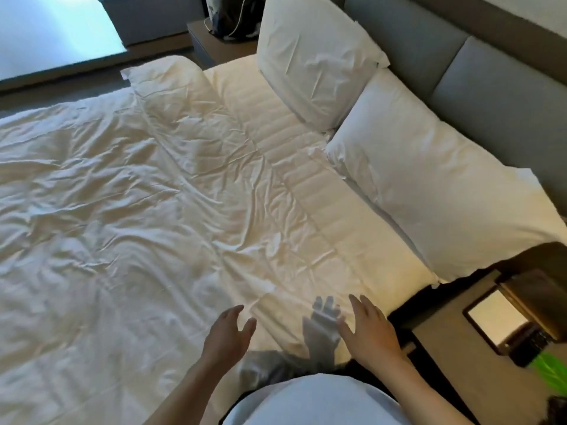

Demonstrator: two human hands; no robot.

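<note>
A white, wrinkled duvet [116, 216] covers the bed, its top edge folded back in a band [306, 167]. Two white pillows lean against the grey headboard [478, 87]: the far pillow [310, 62] stands upright, the near pillow [429, 191] lies slanted. My left hand [228, 332] hovers over the duvet's near edge with fingers relaxed, holding nothing. My right hand [369, 326] hovers beside it with straight fingers, casting a shadow on the sheet. Whether either hand touches the fabric I cannot tell.
A dark bedside table [454, 357] stands at the right with a framed white card [497, 317] and a dark device on it. Another bedside table [214, 44] with a dark bag sits beyond the bed. A bright window [52, 29] fills the top left.
</note>
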